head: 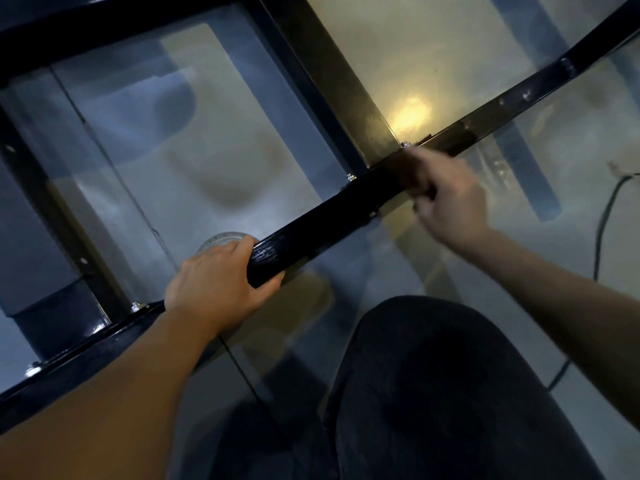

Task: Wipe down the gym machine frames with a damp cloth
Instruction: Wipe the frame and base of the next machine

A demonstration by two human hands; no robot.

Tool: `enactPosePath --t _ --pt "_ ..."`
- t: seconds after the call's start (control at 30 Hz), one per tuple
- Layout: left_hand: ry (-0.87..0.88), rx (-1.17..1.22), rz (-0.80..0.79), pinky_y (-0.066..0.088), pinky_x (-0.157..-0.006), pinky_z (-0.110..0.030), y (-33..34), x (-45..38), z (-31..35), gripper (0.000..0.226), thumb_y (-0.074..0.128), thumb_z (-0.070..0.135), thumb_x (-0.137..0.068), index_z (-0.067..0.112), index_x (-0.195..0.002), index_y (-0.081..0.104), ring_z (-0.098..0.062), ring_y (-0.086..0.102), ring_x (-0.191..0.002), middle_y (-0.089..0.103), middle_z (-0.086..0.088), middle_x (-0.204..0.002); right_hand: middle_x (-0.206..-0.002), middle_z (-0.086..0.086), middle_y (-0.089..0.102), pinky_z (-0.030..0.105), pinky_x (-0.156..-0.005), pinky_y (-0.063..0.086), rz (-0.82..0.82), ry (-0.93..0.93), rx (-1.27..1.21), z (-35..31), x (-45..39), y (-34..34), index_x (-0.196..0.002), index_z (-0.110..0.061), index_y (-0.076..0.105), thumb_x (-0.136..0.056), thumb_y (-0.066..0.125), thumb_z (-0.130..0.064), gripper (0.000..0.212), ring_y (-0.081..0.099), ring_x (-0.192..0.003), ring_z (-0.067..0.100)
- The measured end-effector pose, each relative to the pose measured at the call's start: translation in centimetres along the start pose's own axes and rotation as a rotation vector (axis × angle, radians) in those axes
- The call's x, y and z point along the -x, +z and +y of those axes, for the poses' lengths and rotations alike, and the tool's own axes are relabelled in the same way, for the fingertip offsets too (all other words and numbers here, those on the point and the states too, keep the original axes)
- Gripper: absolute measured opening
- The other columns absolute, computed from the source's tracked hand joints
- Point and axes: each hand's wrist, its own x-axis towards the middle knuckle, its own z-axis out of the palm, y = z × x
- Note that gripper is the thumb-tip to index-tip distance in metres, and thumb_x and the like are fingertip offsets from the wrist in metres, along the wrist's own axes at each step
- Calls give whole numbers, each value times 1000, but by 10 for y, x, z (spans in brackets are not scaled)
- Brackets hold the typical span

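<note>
My knee (450, 393), in dark trousers, fills the bottom of the view, and just beyond it my two forearms reach out to the black frame bar (332, 216) that runs slantwise across in front of me.

My left hand (214, 282) wraps the near stretch of that bar, fingers curled over its top and thumb underneath, holding nothing else; I judge it is only steadying me. Just past its knuckles, the rim of a clear round container (221, 239) peeps out from behind the bar.

My right hand (446, 199) is blurred. It is bunched at the bar, and under its fingers is a dark smudge pressed on the metal beside the joint where the upright post (346, 98) meets the bar. I take that smudge to be the cloth (412, 174), but the blur is too heavy to be sure, or to say how tightly I grip it.

Between my two hands the bar looks glossy, with bright streaks close to my left fingers, which may be wet from wiping. Beyond my right hand the bar looks duller and speckled, so I judge that stretch is not yet done. The upright post above my right hand and the other frame members (45, 188) out past my left hand show no clear sign either way. By my reckoning the job is at an early-to-middle point, with most of the framing left.
</note>
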Motion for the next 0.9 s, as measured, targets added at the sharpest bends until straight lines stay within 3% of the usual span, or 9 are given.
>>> enactPosePath --t 0.07,0.17,0.33,0.43,0.57,0.67,0.73,0.83,0.9 --pt "3 -22 8 52 -77 -39 2 -1 -1 53 44 79 -86 36 -115 51 -21 66 -98 67 10 -109 -131 1 66 46 -97 52 114 220 -9 14 -22 -3 -143 -29 55 -90 59 -20 53 59 -115 31" --pt "14 -22 12 53 -78 -41 4 -1 -2 55 42 80 -85 35 -115 51 -22 66 -101 67 9 -110 -135 -2 63 29 -94 39 189 395 -60 -26 -15 16 -144 -29 53 -97 59 -22 49 53 -115 28" --pt "12 -39 -1 52 -80 -42 6 -2 -3 55 44 78 -84 33 -114 50 -25 66 -102 67 6 -111 -140 -1 62 36 -82 42 -19 -163 -133 -94 39 35 -148 -17 54 -83 74 -15 68 57 -99 29" --pt "16 -49 11 48 -77 -42 5 -2 -2 54 45 78 -85 31 -111 49 -29 66 -99 67 3 -109 -139 -4 62 35 -74 43 -61 -233 -81 -79 30 26 -151 -24 51 -87 68 -21 66 49 -94 25" --pt "8 -58 28 38 -71 -38 4 0 1 54 47 78 -86 27 -102 49 -31 64 -99 65 2 -104 -122 5 66 41 -92 44 135 173 14 -26 -15 17 -136 -25 57 -93 51 -33 44 58 -106 35" --pt "-7 -41 13 35 -70 -36 1 3 1 53 50 78 -87 26 -99 47 -31 62 -100 65 2 -104 -123 7 65 42 -92 44 165 407 33 -42 -26 23 -132 -24 57 -91 46 -33 43 58 -111 39" --pt "-36 -44 -28 36 -72 -36 -4 4 8 54 52 78 -87 26 -99 45 -31 61 -102 64 0 -105 -129 6 64 45 -94 46 131 333 24 -78 -1 28 -141 -26 51 -95 53 -32 47 55 -113 38" --pt "-58 -46 -170 40 -77 -36 -14 0 9 60 59 79 -84 26 -106 41 -32 61 -107 65 -5 -114 -131 3 63 43 -87 46 -21 9 -100 -129 38 32 -150 -26 47 -94 65 -30 60 52 -103 34" --pt "-29 -65 -353 46 -89 -37 -28 -4 4 85 67 84 -72 24 -127 41 -31 60 -116 63 -6 -130 -126 2 65 41 -84 47 -152 -178 -162 -143 50 27 -146 -26 51 -91 67 -30 58 53 -98 31"
